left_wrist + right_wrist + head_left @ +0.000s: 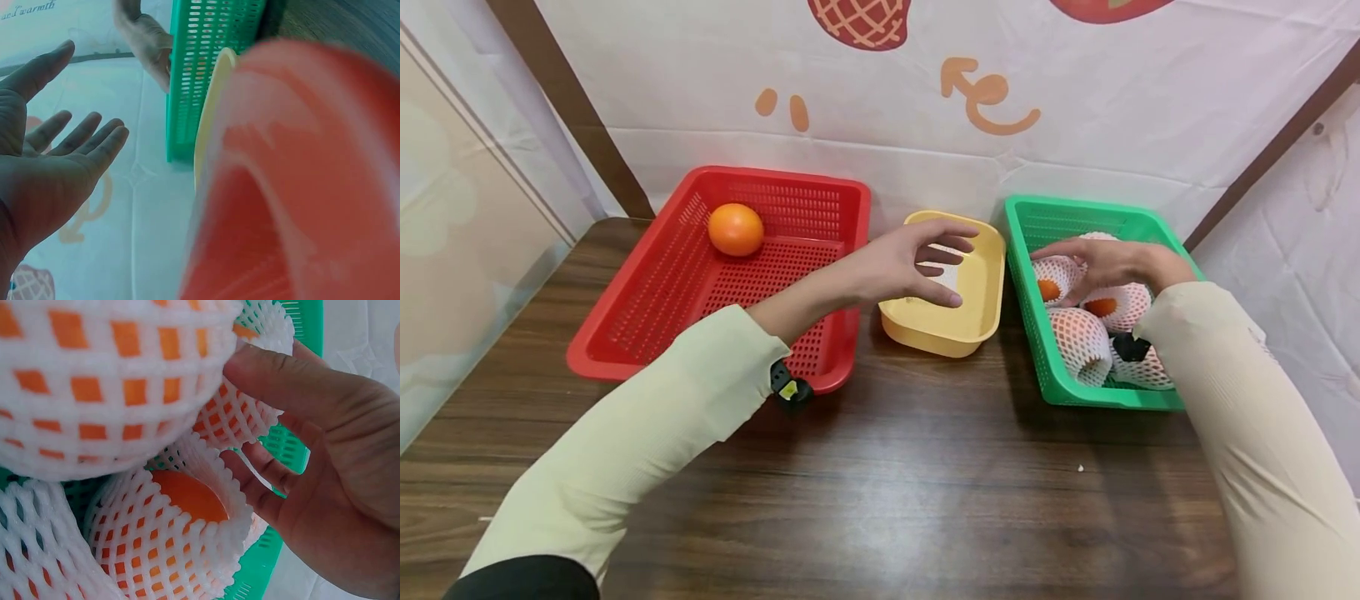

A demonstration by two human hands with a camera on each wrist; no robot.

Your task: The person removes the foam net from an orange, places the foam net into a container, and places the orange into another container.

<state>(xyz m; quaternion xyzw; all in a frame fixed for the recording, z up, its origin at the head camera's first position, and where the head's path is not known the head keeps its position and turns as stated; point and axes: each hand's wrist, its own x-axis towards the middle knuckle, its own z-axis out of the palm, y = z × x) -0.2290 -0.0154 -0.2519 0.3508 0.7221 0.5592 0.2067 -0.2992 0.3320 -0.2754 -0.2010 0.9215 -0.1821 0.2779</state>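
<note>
My left hand [904,262] hovers over the yellow tray [946,340] with its fingers spread and nothing in them. In that tray, partly behind the fingers, lies a white mesh piece [942,275] that looks like foam netting. Inside the green basket [1051,367], my right hand [1116,262] holds an orange in a white foam net [1054,277]. The right wrist view has the thumb on the near side of this netted orange [236,419], the fingers reaching round behind. Several other netted oranges [1081,343] lie close by.
A red basket [597,354] stands on the left, with one bare orange [735,230] near its back wall. All three containers stand along a printed cloth backdrop [895,108] on the dark wooden table [880,492]. A small white scrap [1081,468] lies nearer the front.
</note>
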